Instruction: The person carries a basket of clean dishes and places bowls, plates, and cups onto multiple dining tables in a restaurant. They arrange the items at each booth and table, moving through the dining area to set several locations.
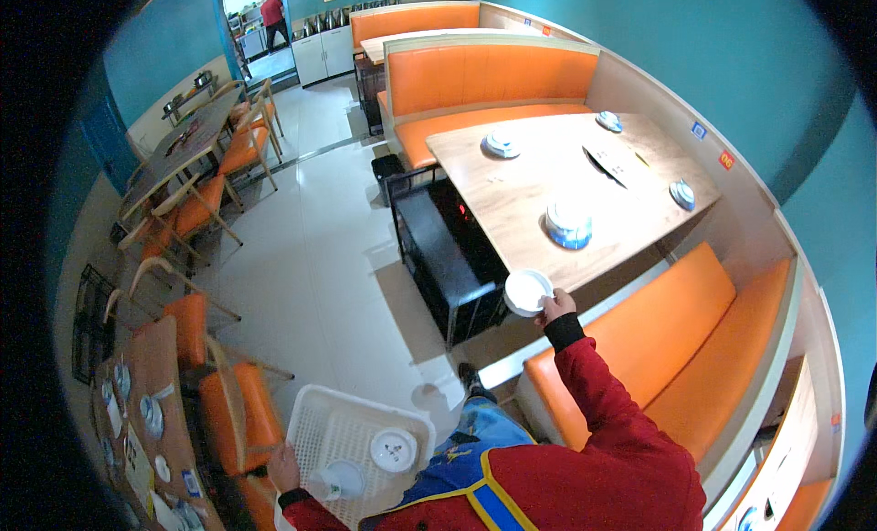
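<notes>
My right hand (558, 306) grips the rim of a round white dish (528, 292) beside the near corner of the wood-look table (473, 181). My left hand (283, 466) holds the left side of a white perforated plastic basket (315, 407) at my waist. Inside the basket lie a white ashtray-like dish (393, 450) with dark bits in it and a white round piece (344, 479), with what looks like a cup beside it. On the table stand a larger stack of blue-and-white dishes (569, 226) and several smaller sets, one near the far left corner (501, 145).
Orange benches (493, 82) flank the table, and a black metal stand (445, 257) is at its aisle end. Orange chairs (240, 414) and another set table (161, 346) line the left. Beyond the doorway, a person (273, 17) stands.
</notes>
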### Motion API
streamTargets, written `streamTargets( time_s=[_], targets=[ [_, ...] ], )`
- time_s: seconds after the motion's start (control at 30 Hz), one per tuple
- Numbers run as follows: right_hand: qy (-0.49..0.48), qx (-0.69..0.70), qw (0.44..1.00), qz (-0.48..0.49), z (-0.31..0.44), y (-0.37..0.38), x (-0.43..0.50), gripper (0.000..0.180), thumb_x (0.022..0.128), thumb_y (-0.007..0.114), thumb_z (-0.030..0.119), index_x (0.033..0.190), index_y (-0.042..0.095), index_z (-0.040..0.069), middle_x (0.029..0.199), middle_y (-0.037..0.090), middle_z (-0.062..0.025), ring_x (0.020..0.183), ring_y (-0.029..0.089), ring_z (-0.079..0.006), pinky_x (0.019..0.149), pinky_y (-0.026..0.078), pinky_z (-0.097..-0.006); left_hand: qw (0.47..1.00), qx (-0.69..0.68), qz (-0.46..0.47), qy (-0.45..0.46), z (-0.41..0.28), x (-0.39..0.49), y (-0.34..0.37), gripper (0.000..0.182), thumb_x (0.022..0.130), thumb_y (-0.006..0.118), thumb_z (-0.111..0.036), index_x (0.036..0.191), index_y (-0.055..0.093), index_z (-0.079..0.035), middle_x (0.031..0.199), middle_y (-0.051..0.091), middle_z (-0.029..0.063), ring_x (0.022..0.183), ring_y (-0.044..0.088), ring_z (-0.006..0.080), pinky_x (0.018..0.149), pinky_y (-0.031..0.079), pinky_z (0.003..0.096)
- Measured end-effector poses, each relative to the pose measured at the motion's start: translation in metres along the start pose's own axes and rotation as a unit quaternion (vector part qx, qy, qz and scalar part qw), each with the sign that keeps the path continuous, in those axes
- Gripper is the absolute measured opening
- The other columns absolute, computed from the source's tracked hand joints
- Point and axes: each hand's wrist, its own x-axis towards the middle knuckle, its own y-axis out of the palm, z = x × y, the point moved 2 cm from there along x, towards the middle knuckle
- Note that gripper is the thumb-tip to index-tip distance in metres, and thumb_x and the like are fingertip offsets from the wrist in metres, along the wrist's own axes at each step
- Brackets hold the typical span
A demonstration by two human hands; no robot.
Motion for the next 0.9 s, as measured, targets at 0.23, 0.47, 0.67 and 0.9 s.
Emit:
streamTargets(
  time_s=[0.23, 0.47, 0.67, 0.9],
  targets=[
    [-0.073, -0.053, 0.988, -0.126, -0.018, -0.042, 0.312, 0.023, 0.08, 0.047, 0.008, 0.095, 0.049, -0.009, 0.069, 0.058, -0.0183, 0.054, 0.06, -0.0252, 0.041, 0.047, -0.0351, 0.992, -0.058, -0.029, -0.109, -0.076, 0.069, 0.043, 0.042, 0.091, 0.05, -0.041, 0.085, 0.055, 0.0, 0.081, 0.055, 0.0131, 0.078, 0.053, 0.0264, 0.071, 0.041, 0.0368],
    [0.169, -0.014, 0.968, -0.187, -0.043, -0.057, 0.483, 0.027, 0.082, 0.053, 0.008, 0.105, 0.047, -0.005, 0.086, 0.061, -0.025, 0.072, 0.065, -0.0261, 0.055, 0.053, -0.0351, 0.986, -0.047, -0.052, -0.149, -0.067, 0.097, 0.033, 0.038, 0.09, 0.054, -0.039, 0.102, 0.061, -0.003, 0.098, 0.059, 0.0128, 0.087, 0.056, 0.0231, 0.08, 0.045, 0.0365],
    [0.227, -0.101, 0.949, -0.192, -0.064, -0.051, 0.559, 0.031, 0.08, 0.058, 0.011, 0.105, 0.049, -0.005, 0.091, 0.061, -0.0241, 0.079, 0.064, -0.0284, 0.061, 0.052, -0.0362, 0.985, -0.062, -0.007, -0.159, -0.032, 0.126, 0.021, 0.04, 0.09, 0.053, -0.042, 0.097, 0.061, -0.003, 0.079, 0.056, 0.007, 0.067, 0.053, 0.0151, 0.062, 0.045, 0.0331],
    [0.204, -0.212, 0.934, -0.202, -0.068, -0.059, 0.583, 0.036, 0.078, 0.062, 0.015, 0.106, 0.051, -0.004, 0.097, 0.062, -0.0231, 0.087, 0.063, -0.0311, 0.069, 0.051, -0.0374, 0.977, -0.043, -0.065, -0.2, -0.162, 0.116, 0.01, 0.057, 0.089, 0.051, -0.048, 0.118, 0.056, 0.001, 0.093, 0.062, 0.0105, 0.071, 0.056, 0.0168, 0.063, 0.045, 0.0317]
  ],
)
